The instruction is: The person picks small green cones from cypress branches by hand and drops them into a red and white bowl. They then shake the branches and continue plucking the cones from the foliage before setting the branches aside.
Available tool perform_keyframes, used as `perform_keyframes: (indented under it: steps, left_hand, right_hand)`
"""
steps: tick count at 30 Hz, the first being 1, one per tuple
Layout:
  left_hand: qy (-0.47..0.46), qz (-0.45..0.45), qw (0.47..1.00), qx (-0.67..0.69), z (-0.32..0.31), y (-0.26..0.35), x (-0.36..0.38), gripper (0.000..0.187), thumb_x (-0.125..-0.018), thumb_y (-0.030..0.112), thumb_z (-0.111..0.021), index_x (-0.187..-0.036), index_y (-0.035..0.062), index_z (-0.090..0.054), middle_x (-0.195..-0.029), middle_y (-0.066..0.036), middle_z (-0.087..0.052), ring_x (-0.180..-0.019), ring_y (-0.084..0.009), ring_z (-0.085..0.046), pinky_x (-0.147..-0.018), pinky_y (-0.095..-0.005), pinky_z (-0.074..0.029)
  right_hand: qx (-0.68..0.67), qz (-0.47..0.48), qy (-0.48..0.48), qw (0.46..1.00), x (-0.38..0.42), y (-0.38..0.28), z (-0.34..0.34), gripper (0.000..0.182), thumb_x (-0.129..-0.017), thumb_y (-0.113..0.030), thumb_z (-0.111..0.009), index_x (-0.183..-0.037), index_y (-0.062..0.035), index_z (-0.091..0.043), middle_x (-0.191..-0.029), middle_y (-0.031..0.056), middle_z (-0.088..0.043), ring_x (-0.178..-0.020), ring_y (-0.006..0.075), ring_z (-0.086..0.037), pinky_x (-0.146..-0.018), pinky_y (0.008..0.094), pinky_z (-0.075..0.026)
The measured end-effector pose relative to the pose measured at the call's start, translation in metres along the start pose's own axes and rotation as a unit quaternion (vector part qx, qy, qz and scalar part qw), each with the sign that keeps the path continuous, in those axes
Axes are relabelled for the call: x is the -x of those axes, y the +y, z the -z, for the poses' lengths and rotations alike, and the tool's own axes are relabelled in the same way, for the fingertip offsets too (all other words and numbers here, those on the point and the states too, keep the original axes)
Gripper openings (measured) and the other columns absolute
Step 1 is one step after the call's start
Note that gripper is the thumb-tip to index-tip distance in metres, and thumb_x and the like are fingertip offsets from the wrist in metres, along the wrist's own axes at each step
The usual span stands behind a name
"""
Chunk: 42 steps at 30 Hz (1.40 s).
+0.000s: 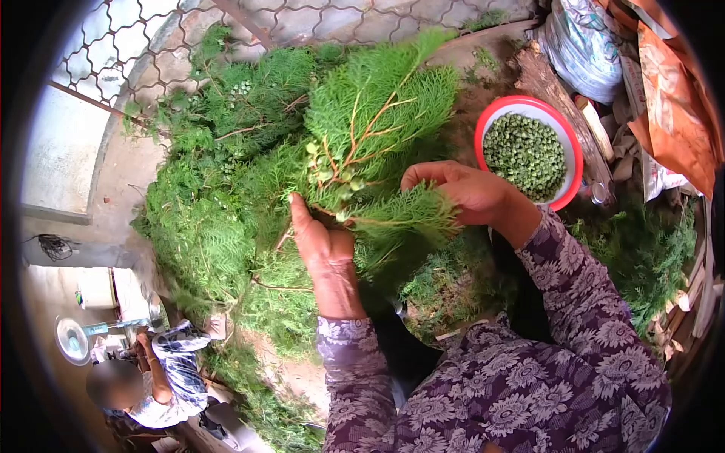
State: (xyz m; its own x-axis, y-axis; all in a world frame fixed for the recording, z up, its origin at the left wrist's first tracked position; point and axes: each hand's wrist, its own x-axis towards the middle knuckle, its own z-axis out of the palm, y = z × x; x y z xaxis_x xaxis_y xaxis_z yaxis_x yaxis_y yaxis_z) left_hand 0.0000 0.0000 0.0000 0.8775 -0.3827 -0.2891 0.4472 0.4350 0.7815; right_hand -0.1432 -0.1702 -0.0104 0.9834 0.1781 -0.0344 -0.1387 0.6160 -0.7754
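A feathery green branch (377, 113) with reddish stems and small pale green cones (332, 170) is held up in front of me. My left hand (321, 240) is closed around the branch's lower stem, its thumb or finger beside the cones. At the right of the sprays, my right hand (468, 192) has its fingers curled in beside a lower spray (408, 215); what its fingertips hold, if anything, is hidden. Beyond my right hand, a red-rimmed white basin (480, 136) holds many small green cones (525, 155).
Cut branches (204, 226) lie heaped at left, with more greenery (642, 257) at right. A wire mesh (325, 19) runs behind. Sacks (581, 49) and a log (551, 83) lie beyond the basin. Another person (170, 370) sits at lower left near a round white object (72, 340).
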Motion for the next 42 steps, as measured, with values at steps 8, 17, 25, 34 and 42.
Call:
perform_keyframes:
  steps: [8,17,25,34,42]
  left_hand:
    - [0.064,0.006,0.997,-0.032,-0.018,-0.01,0.016,0.046,-0.088,0.046,-0.048,-0.117,0.0107,-0.046,-0.107,-0.008,-0.056,-0.089,-0.0212,-0.053,-0.064,-0.0362,-0.039]
    - [0.019,0.005,1.0,0.021,-0.032,-0.022,0.021,0.039,-0.091,0.034,-0.046,-0.115,0.0033,-0.048,-0.109,-0.01,-0.057,-0.096,-0.0248,-0.056,-0.085,-0.0383,-0.046]
    - [-0.029,0.034,0.999,0.029,-0.03,-0.022,0.022,0.044,-0.091,0.036,-0.045,-0.118,0.0013,-0.046,-0.114,-0.012,-0.054,-0.101,-0.0254,-0.053,-0.09,-0.0397,-0.042]
    - [-0.007,0.039,0.999,0.01,-0.028,-0.024,0.023,0.038,-0.094,0.032,-0.039,-0.117,0.0018,-0.046,-0.114,-0.014,-0.055,-0.101,-0.0262,-0.053,-0.091,-0.0398,-0.04]
    - [-0.036,0.053,0.997,0.051,-0.027,-0.019,0.024,0.039,-0.094,0.031,-0.038,-0.118,0.0007,-0.046,-0.115,-0.014,-0.054,-0.102,-0.0278,-0.052,-0.093,-0.0405,-0.039]
  right_hand:
    - [-0.093,0.214,0.117,0.965,0.026,-0.047,0.009,0.016,-0.088,-0.022,-0.051,-0.095,-0.0076,-0.053,-0.074,-0.0003,-0.049,-0.044,0.0022,-0.028,-0.037,0.0164,-0.022]
    - [0.312,0.073,0.278,0.906,-0.016,-0.002,-0.014,0.026,-0.075,-0.022,-0.066,-0.086,0.0011,-0.057,-0.064,0.0017,-0.055,-0.05,0.0076,-0.051,-0.044,0.0223,-0.039]
    - [0.235,0.089,0.29,0.923,-0.026,0.009,-0.016,0.032,-0.07,-0.023,-0.072,-0.083,0.0021,-0.056,-0.064,0.0047,-0.057,-0.05,0.0087,-0.053,-0.044,0.0226,-0.041]
    - [0.055,0.038,0.309,0.949,-0.028,0.01,-0.018,0.026,-0.076,-0.025,-0.067,-0.086,-0.0024,-0.058,-0.07,0.0019,-0.058,-0.055,0.0081,-0.054,-0.043,0.0198,-0.039]
    - [-0.018,0.017,0.242,0.97,-0.026,0.005,-0.014,0.012,-0.076,-0.016,-0.062,-0.079,-0.0054,-0.057,-0.067,0.0016,-0.057,-0.053,0.0081,-0.053,-0.043,0.0202,-0.039]
